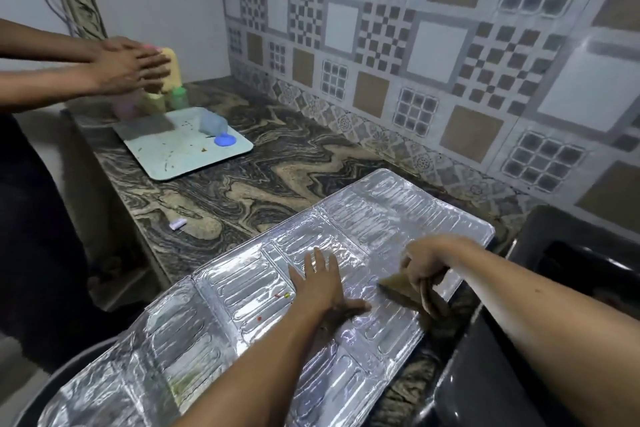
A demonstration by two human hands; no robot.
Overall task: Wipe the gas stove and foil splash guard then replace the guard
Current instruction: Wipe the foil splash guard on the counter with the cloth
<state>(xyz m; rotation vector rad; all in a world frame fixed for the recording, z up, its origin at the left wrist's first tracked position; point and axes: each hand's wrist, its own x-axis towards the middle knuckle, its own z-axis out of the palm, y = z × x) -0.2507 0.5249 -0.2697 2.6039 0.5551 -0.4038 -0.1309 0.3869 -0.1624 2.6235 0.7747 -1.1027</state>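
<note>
Head camera looks down (close) at countertop [277,163].

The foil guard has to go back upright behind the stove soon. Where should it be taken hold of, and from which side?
Probably at the two short ends, one of the hands on each. The foil splash guard lies flat and unfolded on the counter, long and creased into panels, so a one-point grip would likely let it fold. Its near end overhangs the counter edge, leaving room for fingers underneath.

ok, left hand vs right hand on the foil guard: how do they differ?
The left hand lies flat with fingers spread, pressing the foil splash guard; the right hand is curled, gripping a brown cloth. The left hand is empty; the right hand holds the wiping tool. Both are over the guard, which lies flat on the counter.
</note>
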